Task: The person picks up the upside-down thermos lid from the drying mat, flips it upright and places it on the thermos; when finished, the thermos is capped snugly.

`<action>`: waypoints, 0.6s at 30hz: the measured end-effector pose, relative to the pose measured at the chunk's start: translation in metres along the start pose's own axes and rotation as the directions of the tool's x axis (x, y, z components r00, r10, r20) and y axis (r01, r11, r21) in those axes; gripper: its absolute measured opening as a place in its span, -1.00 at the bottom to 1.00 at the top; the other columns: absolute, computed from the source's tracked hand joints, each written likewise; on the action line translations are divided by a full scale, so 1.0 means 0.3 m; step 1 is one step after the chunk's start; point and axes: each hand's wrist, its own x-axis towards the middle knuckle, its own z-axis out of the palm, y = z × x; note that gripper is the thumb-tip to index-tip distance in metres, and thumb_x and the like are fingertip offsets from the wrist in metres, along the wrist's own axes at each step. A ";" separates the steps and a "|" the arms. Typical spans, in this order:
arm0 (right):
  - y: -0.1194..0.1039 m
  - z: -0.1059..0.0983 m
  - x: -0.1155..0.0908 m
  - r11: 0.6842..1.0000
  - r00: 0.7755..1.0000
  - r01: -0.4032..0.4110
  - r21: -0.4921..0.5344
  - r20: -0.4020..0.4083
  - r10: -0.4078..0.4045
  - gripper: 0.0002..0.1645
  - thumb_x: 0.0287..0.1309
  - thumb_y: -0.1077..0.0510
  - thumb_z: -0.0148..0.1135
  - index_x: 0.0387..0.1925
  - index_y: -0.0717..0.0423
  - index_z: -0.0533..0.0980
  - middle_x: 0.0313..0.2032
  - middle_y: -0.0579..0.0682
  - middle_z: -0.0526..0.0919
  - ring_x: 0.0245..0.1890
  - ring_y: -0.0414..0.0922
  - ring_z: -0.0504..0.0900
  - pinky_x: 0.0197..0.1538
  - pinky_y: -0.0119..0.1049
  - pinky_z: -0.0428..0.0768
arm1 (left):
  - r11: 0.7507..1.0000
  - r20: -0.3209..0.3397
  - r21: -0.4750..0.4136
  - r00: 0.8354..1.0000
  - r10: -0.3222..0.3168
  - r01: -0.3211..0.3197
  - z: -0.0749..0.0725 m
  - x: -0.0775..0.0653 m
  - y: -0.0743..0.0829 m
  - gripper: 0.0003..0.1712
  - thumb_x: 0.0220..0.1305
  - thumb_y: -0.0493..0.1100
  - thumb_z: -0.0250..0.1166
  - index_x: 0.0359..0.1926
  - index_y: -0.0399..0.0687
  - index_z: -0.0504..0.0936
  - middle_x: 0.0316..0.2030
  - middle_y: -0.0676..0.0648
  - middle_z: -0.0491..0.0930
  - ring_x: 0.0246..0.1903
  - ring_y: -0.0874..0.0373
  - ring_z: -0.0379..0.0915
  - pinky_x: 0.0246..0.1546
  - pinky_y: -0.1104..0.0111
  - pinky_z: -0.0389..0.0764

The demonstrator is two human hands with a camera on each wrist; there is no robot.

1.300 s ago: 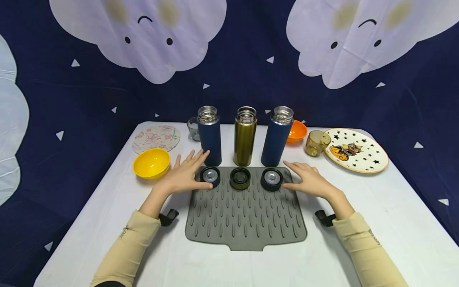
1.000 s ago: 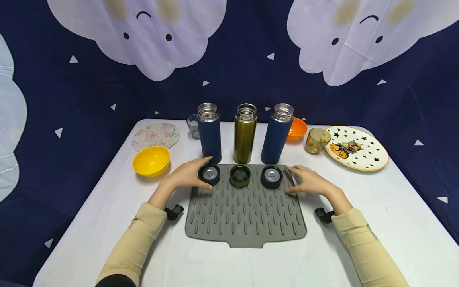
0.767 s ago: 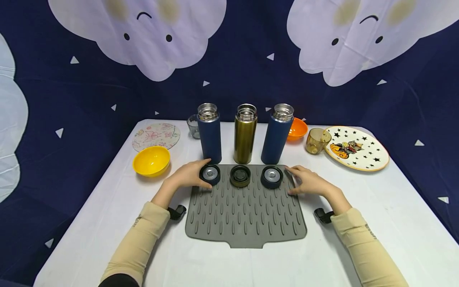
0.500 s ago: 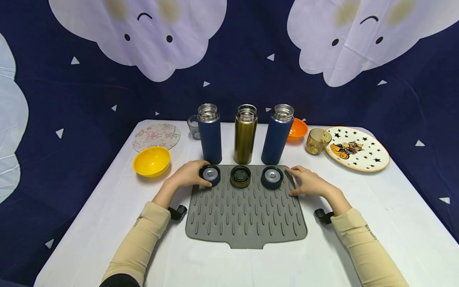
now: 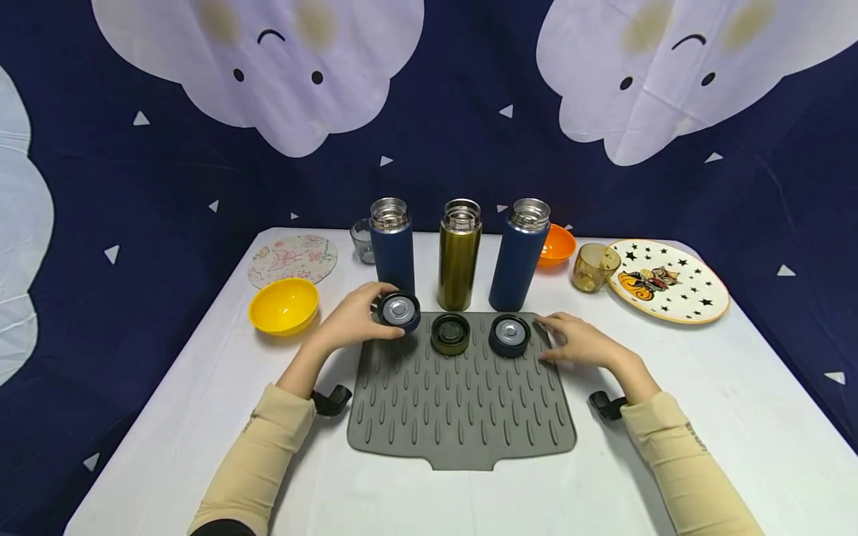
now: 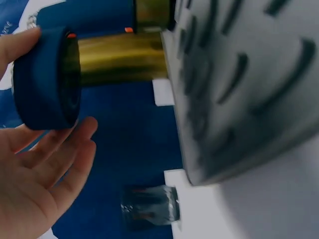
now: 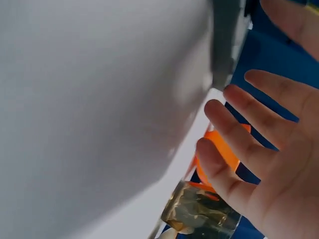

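Observation:
My left hand (image 5: 353, 320) holds a dark blue bottle lid (image 5: 399, 310), its inner side facing up, raised over the mat's back left corner. In the left wrist view the thumb and fingers grip that lid (image 6: 42, 79) by its rim. A gold lid (image 5: 450, 333) and a second blue lid (image 5: 509, 335) lie upside down on the grey ridged mat (image 5: 462, 402). Behind the mat stand three lidless bottles: a blue bottle (image 5: 394, 257), a gold bottle (image 5: 459, 260) and another blue bottle (image 5: 518, 260). My right hand (image 5: 582, 341) rests beside the mat's right edge, fingers loosely bent, holding nothing.
On the left are a yellow bowl (image 5: 284, 307) and a patterned round board (image 5: 292, 260). A grey glass (image 5: 363, 242) stands behind the left bottle. An orange bowl (image 5: 556, 246), an amber glass (image 5: 593, 268) and a star-patterned plate (image 5: 670, 283) are at the back right.
My left hand has come in around the left blue lid, gripped it and raised it off the mat. The right hand has stayed almost still, its fingers slightly drawn back from the right lid.

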 end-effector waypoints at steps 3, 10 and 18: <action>-0.018 -0.016 0.013 0.999 0.996 0.039 0.016 -0.077 -0.038 -0.31 0.03 0.09 0.31 0.15 0.37 0.36 -0.04 0.31 0.50 -0.09 0.19 0.51 -0.03 0.09 0.44 | 0.999 -0.031 -0.046 0.999 0.006 -0.007 -0.004 -0.009 0.031 -0.17 -0.17 -0.02 0.48 0.17 -0.15 0.39 0.06 -0.17 0.43 -0.05 -0.01 0.39 0.00 0.13 0.45; -0.179 -0.063 0.065 0.962 0.989 0.095 0.258 -0.137 -0.061 -0.50 0.13 0.16 0.21 0.10 0.27 0.44 -0.06 0.24 0.57 -0.12 0.05 0.56 -0.04 -0.02 0.48 | 0.992 -0.112 -0.118 0.993 0.033 -0.046 -0.006 -0.025 0.094 -0.14 -0.18 -0.09 0.50 0.21 -0.13 0.36 0.05 -0.14 0.40 -0.12 0.02 0.41 -0.06 0.17 0.47; -0.380 -0.075 0.148 0.783 0.999 0.005 0.622 0.027 -0.027 -0.45 0.29 0.03 0.03 0.23 0.20 0.31 -0.03 0.20 0.55 -0.10 0.01 0.54 -0.07 -0.11 0.49 | 0.987 -0.169 -0.132 0.983 0.065 -0.088 0.002 -0.028 0.133 -0.14 -0.19 -0.11 0.52 0.20 -0.13 0.38 -0.04 -0.09 0.41 -0.19 0.05 0.43 -0.11 0.22 0.49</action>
